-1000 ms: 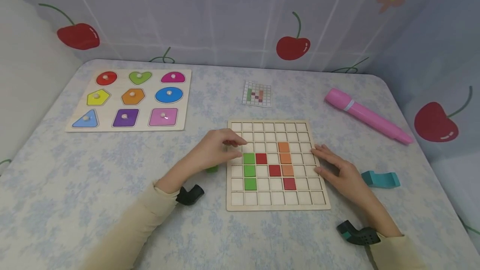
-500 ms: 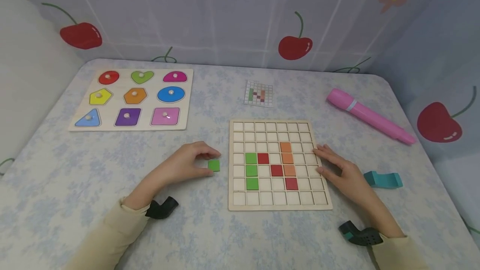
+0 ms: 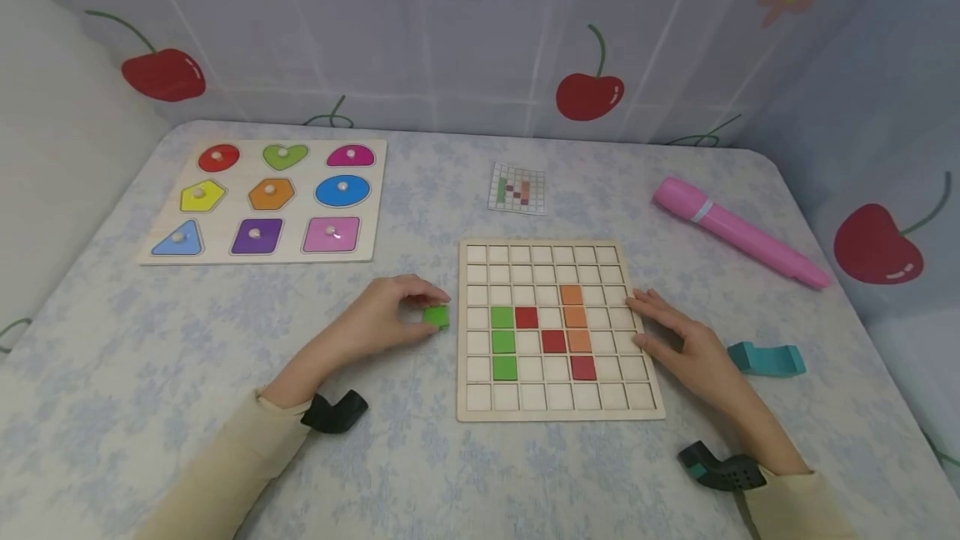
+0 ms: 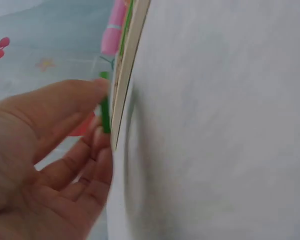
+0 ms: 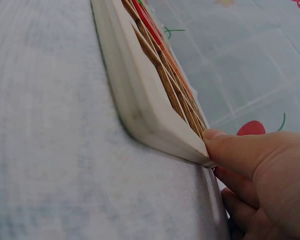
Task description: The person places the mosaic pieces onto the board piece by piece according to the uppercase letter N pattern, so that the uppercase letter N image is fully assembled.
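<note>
My left hand pinches a small green square tile between thumb and fingers, just left of the wooden grid board. In the left wrist view the green tile appears edge-on between thumb and fingertips, beside the board's edge. Green, red and orange tiles sit in some of the board's cells: a green column, a diagonal of red tiles and an orange column. My right hand touches the board's right edge with thumb and fingers; its thumb meets that edge in the right wrist view.
A small printed pattern card lies behind the board. At the back left is a knobbed shape puzzle. A pink marker-shaped object lies back right, and a teal curved block lies beside my right hand.
My left hand moved left off the board to the loose green tile on the table, took hold of it, then shifted slightly right and back with it. My right hand stayed at the board's edge.
</note>
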`<state>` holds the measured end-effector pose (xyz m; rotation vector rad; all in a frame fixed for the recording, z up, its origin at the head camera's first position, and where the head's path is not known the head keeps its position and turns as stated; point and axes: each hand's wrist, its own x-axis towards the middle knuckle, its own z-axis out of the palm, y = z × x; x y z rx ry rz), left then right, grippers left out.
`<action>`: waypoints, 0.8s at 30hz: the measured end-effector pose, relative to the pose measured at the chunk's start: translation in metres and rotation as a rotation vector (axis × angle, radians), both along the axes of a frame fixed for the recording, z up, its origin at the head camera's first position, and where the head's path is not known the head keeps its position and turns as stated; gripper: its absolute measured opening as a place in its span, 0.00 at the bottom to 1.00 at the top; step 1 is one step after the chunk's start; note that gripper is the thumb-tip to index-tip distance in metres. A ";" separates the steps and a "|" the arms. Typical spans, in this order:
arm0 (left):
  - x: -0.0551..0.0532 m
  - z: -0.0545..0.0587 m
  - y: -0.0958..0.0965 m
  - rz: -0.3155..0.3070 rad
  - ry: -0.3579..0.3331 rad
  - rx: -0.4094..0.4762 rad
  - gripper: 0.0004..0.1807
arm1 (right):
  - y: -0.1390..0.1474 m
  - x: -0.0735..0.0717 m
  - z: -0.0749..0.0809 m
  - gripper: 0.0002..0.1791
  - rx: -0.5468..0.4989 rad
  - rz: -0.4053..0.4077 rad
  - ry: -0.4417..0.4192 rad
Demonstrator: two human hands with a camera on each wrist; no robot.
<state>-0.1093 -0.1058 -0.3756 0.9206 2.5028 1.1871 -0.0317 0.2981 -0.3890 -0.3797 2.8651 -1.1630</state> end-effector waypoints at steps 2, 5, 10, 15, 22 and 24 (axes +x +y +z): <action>-0.007 0.003 0.008 0.002 0.012 0.014 0.17 | 0.001 0.000 0.000 0.27 0.004 0.000 0.007; -0.016 0.008 0.023 -0.009 0.016 0.018 0.17 | 0.001 0.001 0.000 0.27 0.002 0.003 0.006; -0.030 0.010 0.047 -0.059 0.005 0.025 0.17 | 0.001 0.001 0.000 0.27 0.000 0.003 0.004; -0.039 0.009 0.067 -0.115 -0.017 0.013 0.17 | 0.001 0.000 -0.001 0.27 0.007 0.001 0.010; -0.041 0.006 0.078 -0.147 -0.012 -0.068 0.16 | 0.001 0.000 -0.002 0.27 0.012 -0.004 0.013; -0.039 0.006 0.079 -0.138 -0.020 -0.085 0.16 | 0.001 0.000 -0.003 0.27 0.014 -0.010 0.006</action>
